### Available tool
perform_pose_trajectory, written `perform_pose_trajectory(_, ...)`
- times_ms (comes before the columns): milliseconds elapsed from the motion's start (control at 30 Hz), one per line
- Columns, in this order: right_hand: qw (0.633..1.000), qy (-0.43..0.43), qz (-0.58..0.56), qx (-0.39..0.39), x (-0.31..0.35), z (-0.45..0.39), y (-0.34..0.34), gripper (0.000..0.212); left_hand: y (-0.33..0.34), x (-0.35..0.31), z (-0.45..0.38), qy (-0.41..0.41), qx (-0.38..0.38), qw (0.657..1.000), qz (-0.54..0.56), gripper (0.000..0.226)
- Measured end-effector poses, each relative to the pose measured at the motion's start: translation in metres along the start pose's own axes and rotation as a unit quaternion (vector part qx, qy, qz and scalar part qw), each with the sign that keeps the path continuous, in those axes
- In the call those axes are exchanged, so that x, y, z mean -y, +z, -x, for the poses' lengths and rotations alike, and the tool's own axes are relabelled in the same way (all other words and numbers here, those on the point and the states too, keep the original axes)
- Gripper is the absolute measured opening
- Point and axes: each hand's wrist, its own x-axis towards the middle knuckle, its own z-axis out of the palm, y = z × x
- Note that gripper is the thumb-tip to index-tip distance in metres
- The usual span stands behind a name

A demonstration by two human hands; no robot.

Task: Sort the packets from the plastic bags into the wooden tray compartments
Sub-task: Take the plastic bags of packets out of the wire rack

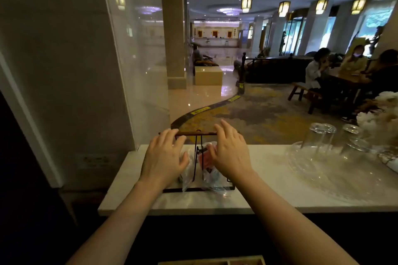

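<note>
On the counter (269,170) a wire caddy (199,163) keeps the bags (212,176) of packets upright for reaching, both hands, left (164,157) and right (229,153), flat and open over them, gripping nothing, while the tray (212,261) waits at the near edge.

Wooden tray (212,262) cut off by bottom edge.

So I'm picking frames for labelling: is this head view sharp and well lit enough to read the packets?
Head view: dim overall, with bright ceiling lamps behind; wide-angle bending at the edges; both hands, left hand and right hand, cover much of the plastic bags, whose film glares; the packets inside are soft and unreadable; the wooden tray is cut off at the bottom edge.
</note>
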Motion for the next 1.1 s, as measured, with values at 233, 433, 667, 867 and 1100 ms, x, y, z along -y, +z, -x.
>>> perform_pose_trajectory(233,1.0,-0.004,0.0,0.008,-0.008,0.014,0.031,0.053,0.037,-0.009,0.028,-0.009,-0.037,0.999,-0.005,0.022)
perform_pose_trajectory(433,0.997,-0.036,0.07,0.023,-0.013,0.034,0.046,0.06,0.056,-0.019,0.039,-0.031,-0.011,0.999,-0.005,0.027)
perform_pose_trajectory(667,0.981,-0.098,0.157,0.065,-0.006,0.033,0.062,0.062,0.079,-0.021,0.051,-0.111,0.097,0.988,0.049,0.054)
perform_pose_trajectory(867,0.958,-0.12,0.236,0.109,0.0,0.027,0.064,0.066,0.08,-0.023,0.047,-0.133,0.115,0.983,0.055,0.04)
perform_pose_trajectory(1100,0.972,-0.145,0.164,0.091,-0.005,0.023,0.062,0.043,0.072,-0.022,0.04,-0.113,0.089,0.986,0.083,0.01)
